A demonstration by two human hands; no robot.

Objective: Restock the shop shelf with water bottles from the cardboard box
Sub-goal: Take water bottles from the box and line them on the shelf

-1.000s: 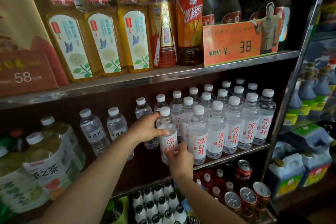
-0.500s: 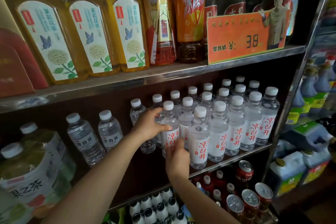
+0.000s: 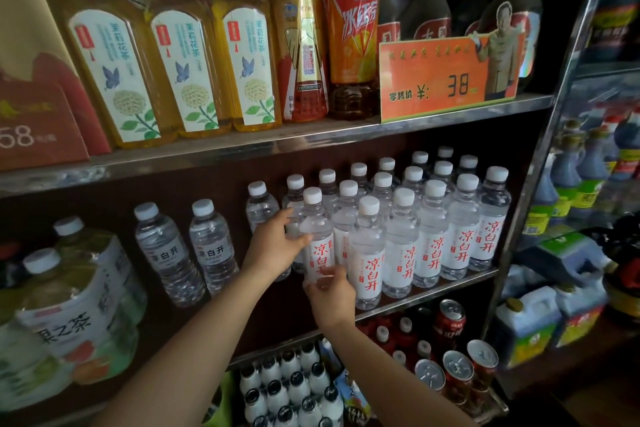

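A clear water bottle with a white cap and red lettering stands upright at the left end of the front row on the middle shelf. My left hand wraps around its upper body from the left. My right hand grips its base from below and in front. Several matching water bottles fill the shelf in rows to the right. The cardboard box is out of view.
Two ribbed water bottles stand farther left, beside large shrink-wrapped tea bottles. Tea and liquor bottles and an orange price card sit on the upper shelf. Cans and small bottles fill the shelf below. A metal upright borders the right.
Both hands stay on the same bottle, which has shifted slightly back toward the row. The camera view has drifted a little, bringing the shelves lower in frame.
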